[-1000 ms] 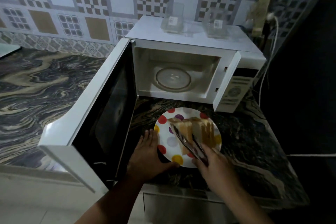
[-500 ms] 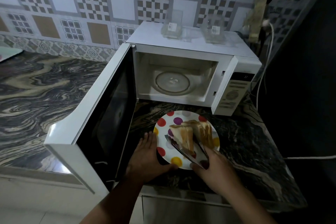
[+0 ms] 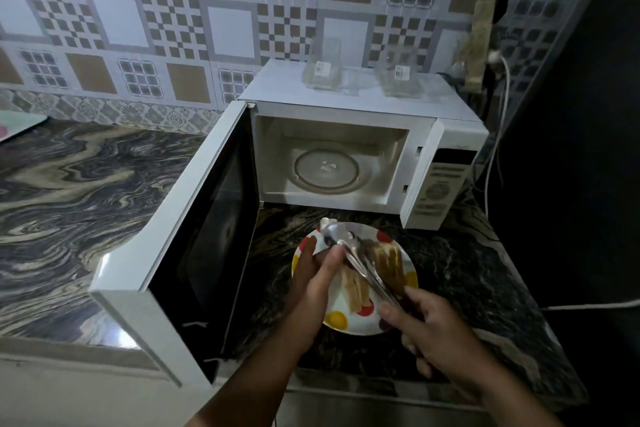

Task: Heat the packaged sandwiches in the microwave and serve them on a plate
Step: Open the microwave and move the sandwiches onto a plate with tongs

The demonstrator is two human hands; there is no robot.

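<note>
Changed since the earlier frames: left hand (image 3: 317, 282), formerly flat on the counter beside the plate, now raised over the plate's left half; tongs (image 3: 360, 263) lifted and swung so their tips point to the plate's far rim.

Sandwiches (image 3: 381, 270): toasted halves lying on the polka-dot plate (image 3: 337, 321), lower centre of frame, partly hidden by hand and tongs.

Left hand: fingers extended, thumb against the tongs near their middle; whether it pinches them cannot be told.

Right hand (image 3: 434, 333): lower right of centre, fingers curled round the handle end of the tongs.

Plate: on the dark marbled counter (image 3: 467, 274), just in front of the microwave.

Microwave (image 3: 446, 135): white, centre of frame, door (image 3: 180, 246) swung fully open to the left, glass turntable (image 3: 327, 170) bare inside.

Clear plastic packages (image 3: 323, 71): two, standing on the microwave top, upper centre.

Patterned tile wall (image 3: 138, 10): across the top of frame.

White cable (image 3: 495, 149): hanging at the microwave's right.
</note>
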